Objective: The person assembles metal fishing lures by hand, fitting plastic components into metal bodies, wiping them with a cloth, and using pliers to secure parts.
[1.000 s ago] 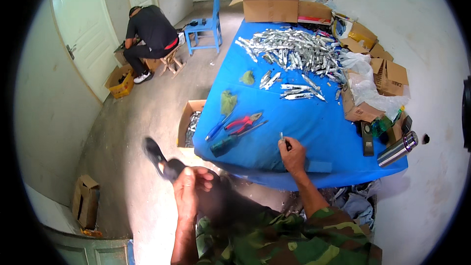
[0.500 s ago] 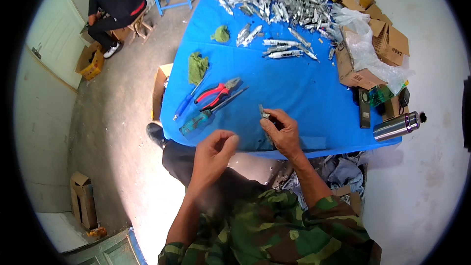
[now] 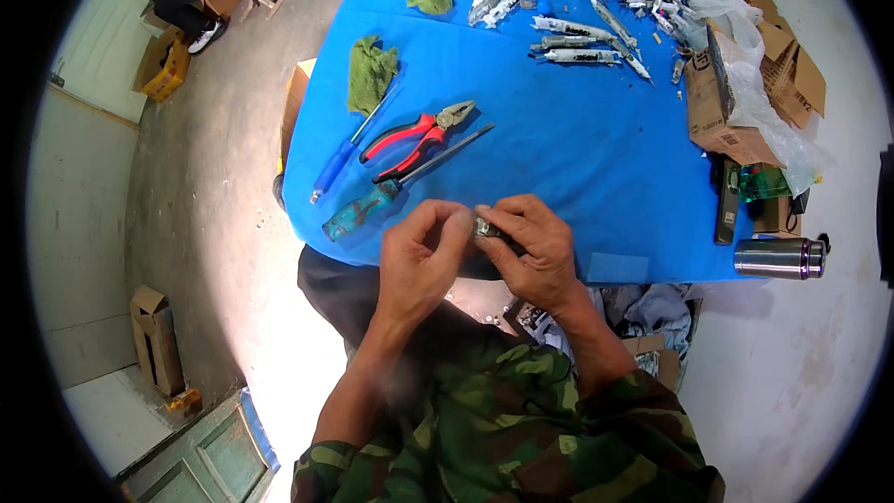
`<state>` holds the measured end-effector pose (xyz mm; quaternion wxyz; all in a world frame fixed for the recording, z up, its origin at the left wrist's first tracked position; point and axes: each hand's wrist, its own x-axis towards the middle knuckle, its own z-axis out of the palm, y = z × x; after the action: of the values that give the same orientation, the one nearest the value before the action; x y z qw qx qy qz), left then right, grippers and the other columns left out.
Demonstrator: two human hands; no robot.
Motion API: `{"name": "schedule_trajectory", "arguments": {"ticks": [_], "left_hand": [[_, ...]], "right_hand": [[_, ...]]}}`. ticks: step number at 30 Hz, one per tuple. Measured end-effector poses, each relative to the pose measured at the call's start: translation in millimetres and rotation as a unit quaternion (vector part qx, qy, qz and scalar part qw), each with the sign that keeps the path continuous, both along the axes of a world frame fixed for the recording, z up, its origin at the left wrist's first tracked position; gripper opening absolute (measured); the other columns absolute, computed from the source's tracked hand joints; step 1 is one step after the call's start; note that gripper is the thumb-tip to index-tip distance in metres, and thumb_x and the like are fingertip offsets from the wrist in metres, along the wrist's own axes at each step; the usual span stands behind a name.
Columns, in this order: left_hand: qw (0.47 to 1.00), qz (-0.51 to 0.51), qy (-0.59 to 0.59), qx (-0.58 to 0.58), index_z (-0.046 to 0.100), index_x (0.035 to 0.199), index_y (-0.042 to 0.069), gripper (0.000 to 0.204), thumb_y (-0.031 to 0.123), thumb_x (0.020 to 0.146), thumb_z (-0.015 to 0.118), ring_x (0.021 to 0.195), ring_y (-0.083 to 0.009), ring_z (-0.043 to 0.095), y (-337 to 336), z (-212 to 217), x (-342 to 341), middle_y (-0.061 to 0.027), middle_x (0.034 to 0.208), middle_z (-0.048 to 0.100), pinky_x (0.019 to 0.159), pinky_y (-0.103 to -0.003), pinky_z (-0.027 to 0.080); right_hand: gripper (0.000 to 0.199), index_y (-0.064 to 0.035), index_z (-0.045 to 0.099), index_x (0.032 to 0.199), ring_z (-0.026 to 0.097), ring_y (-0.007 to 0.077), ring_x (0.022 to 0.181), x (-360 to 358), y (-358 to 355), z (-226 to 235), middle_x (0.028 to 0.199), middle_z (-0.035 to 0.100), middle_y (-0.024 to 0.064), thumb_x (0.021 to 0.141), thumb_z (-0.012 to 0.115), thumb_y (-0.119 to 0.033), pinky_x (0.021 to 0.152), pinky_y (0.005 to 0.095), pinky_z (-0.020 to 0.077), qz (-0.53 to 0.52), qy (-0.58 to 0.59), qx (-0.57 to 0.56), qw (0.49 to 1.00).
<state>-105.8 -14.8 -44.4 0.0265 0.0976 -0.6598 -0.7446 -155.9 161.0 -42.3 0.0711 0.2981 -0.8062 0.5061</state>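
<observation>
Beyond the fingers, a blue cloth-covered worktop (image 3: 559, 163) is seen. Ahead and to the left of the fingers, a teal-handled steel screwdriver (image 3: 377, 198) is laid just beside red-and-black-handled steel pliers (image 3: 438, 123). Thumb and forefinger of the left hand (image 3: 417, 259) are pinched together; whether anything is gripped there cannot be told. By the fingers of the right hand (image 3: 535, 256), a small dark-and-silver metal-looking piece (image 3: 482, 227) is clasped. Lightness, stiffness and some slipperiness may be expected; its sides are best pinched.
</observation>
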Motion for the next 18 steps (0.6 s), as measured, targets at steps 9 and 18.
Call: {"name": "schedule_trajectory", "arguments": {"ticks": [9, 18], "left_hand": [[0.998, 0.068, 0.001, -0.015, 0.068, 0.099, -0.003, 0.016, 0.012, 0.106, 0.066, 0.072, -0.0042, 0.061, 17, -7, 0, 0.0008, 0.080, 0.068, 0.064, -0.023, 0.050], [0.994, 0.066, -0.049, 0.067, 0.066, 0.100, 0.000, 0.015, 0.013, 0.106, 0.066, 0.074, -0.0060, 0.066, 7, -5, 0, 0.0004, 0.084, 0.068, 0.063, -0.023, 0.054]], "right_hand": [[0.034, -0.0028, 0.078, 0.112, 0.070, 0.0301, 0.084, 5, -5, -11, 0.096, 0.072, 0.0111, 0.079, 0.084, -0.004, 0.074, 0.0412, 0.0545, -0.026, 0.031, -0.012, 0.999], [0.031, 0.0005, 0.075, 0.115, 0.071, 0.0317, 0.084, 10, -5, 0, 0.098, 0.072, 0.0156, 0.084, 0.082, -0.004, 0.073, 0.0391, 0.0572, -0.016, -0.025, -0.011, 1.000]]}}
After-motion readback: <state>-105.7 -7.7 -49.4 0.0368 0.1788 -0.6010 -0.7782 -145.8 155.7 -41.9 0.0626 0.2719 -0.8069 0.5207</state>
